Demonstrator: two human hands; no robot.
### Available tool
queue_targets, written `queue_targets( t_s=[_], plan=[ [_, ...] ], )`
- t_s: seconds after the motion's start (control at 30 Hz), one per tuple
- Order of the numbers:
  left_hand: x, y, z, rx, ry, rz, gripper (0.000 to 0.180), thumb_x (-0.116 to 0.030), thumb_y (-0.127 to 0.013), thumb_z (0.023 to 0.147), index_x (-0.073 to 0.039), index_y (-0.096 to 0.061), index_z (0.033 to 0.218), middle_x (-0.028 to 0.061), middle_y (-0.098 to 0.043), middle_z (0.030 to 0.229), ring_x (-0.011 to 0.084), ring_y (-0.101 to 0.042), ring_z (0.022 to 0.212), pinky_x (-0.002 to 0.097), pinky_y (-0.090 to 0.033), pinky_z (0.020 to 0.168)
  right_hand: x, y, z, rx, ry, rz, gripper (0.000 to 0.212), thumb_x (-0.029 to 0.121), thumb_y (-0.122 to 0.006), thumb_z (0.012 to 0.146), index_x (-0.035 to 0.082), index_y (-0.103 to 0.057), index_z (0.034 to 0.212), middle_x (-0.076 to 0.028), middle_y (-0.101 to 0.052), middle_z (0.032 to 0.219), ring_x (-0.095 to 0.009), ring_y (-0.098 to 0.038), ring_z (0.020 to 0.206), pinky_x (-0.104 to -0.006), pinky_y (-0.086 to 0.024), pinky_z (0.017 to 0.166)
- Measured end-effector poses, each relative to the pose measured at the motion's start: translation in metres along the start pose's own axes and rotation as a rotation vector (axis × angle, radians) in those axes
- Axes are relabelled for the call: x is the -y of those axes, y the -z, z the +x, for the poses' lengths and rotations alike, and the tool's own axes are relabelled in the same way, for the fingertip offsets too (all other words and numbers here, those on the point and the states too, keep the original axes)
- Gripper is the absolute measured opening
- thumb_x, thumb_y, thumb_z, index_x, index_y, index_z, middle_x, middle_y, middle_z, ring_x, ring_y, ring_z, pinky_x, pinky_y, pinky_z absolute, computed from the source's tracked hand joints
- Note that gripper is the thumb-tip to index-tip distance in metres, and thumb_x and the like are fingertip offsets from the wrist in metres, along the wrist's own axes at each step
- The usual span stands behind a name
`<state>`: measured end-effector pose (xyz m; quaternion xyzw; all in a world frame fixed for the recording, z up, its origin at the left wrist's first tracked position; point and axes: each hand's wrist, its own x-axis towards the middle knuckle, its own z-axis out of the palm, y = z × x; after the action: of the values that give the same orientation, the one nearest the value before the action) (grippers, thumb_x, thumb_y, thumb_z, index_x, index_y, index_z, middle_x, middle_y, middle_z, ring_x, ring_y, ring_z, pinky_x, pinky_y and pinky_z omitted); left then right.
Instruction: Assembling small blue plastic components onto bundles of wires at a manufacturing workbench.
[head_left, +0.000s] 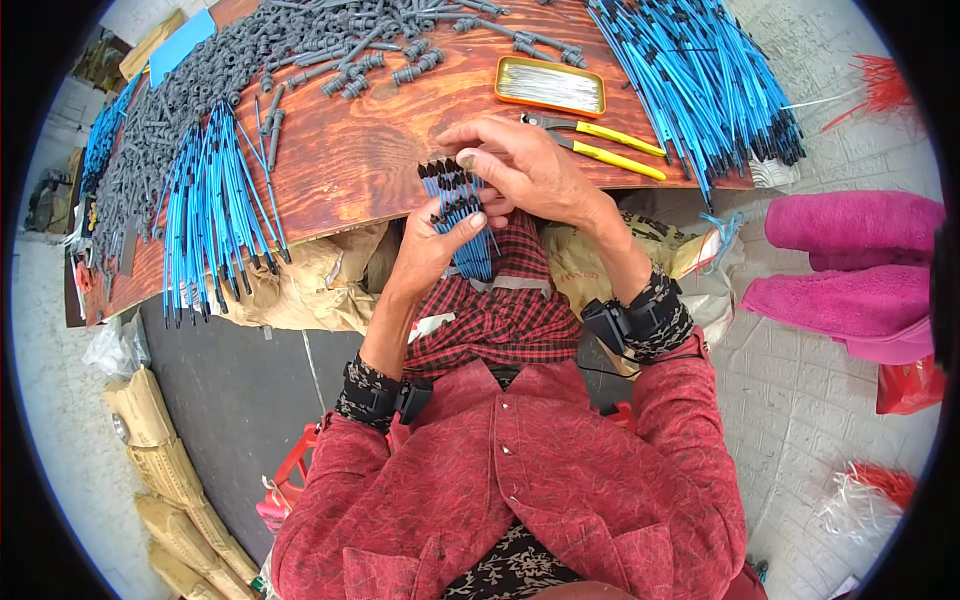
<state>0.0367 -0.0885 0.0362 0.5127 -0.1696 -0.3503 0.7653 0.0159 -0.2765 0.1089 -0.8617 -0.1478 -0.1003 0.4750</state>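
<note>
A bundle of thin blue tubes with black tips [474,258] stands upright over my lap, just in front of the table edge. My left hand [420,252] is closed round it below the tips, with the thumb across the near side. At the bundle's upper right, my right hand [530,172] bends round the black tips. Its thumb and lower fingers touch the bundle, while the index finger reaches over the top. The tubes' lower ends are lost against my checked cloth.
The wooden table [350,170] bears a heap of grey plastic fittings [270,50], blue tubes at left [215,205] and right [700,90], an orange tray of thin pale strips [550,86] and yellow-handled pliers [615,152]. Pink towels [850,270] are at right.
</note>
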Motion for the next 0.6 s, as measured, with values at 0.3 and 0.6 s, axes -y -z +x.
queue_targets(
  t_s=[0.3, 0.6],
  plan=[
    [-0.002, 0.001, 0.001, 0.058, -0.017, -0.033, 0.032, -0.006, -0.065, 0.097, 0.002, -0.062, 0.127, 0.0182, -0.072, 0.116, 0.0241, -0.071, 0.105, 0.0381, -0.056, 0.095, -0.017, 0.005, -0.021, -0.201, -0.038, -0.019, 0.014, 0.011, -0.064, 0.092, 0.0, -0.068, 0.1, -0.011, -0.061, 0.092, -0.022, -0.066, 0.085, -0.0336, -0.054, 0.075],
    [0.001, 0.001, 0.0, 0.041, -0.019, -0.03, 0.033, -0.006, -0.066, 0.096, 0.001, -0.061, 0.128, 0.019, -0.071, 0.116, 0.0249, -0.07, 0.105, 0.0376, -0.058, 0.091, -0.005, -0.002, -0.021, -0.269, -0.082, 0.085, 0.012, 0.008, -0.064, 0.091, 0.002, -0.069, 0.101, -0.009, -0.062, 0.09, -0.021, -0.069, 0.076, -0.0334, -0.055, 0.069]
  ],
)
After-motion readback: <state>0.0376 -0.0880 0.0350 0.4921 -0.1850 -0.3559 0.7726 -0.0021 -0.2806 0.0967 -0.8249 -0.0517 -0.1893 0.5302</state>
